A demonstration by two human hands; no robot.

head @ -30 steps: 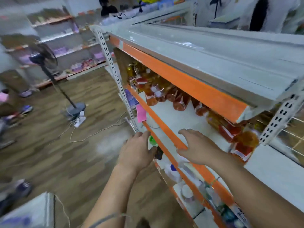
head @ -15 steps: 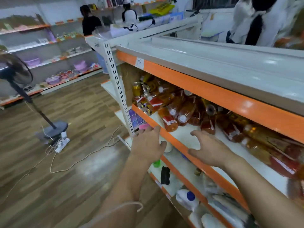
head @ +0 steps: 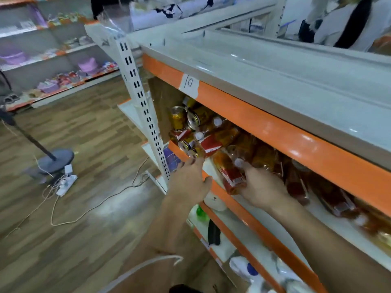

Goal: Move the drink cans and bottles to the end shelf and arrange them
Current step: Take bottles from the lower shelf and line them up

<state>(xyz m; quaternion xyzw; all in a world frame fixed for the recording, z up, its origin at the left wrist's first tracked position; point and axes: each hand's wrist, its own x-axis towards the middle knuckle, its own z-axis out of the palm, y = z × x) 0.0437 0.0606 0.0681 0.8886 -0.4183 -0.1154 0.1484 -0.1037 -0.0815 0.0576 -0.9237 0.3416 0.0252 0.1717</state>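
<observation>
A: The right grip [head: 264,187]: what is held in it?

B: A red-labelled bottle [head: 229,174] of orange drink is clasped by it, with the fingers curled round the body. The bottle is laid on its side on the middle shelf [head: 243,214], to the right of the white slotted upright [head: 143,115], and its lower end juts over the shelf's orange lip.

A: And the left grip [head: 188,182]?

B: It is spread, and nothing is held in it. The fingers are stretched straight towards the lying cans [head: 187,144], which are piled just right of the upright. Whether the nearest can is touched cannot be told. The thumb is laid beside the orange lip.

A: Where are the other drinks found?

B: A gold can [head: 178,119] is stood on end close to the upright, at the back of the same shelf. More bottles [head: 296,182] are heaped on their sides farther right of it, under an orange edge where a paper tag [head: 188,83] marked "10" is stuck.

A: What is seen left of the upright?

B: A fan base [head: 56,158] and a power strip [head: 65,182] are set on the wooden floor [head: 95,134], well apart from the upright.
</observation>
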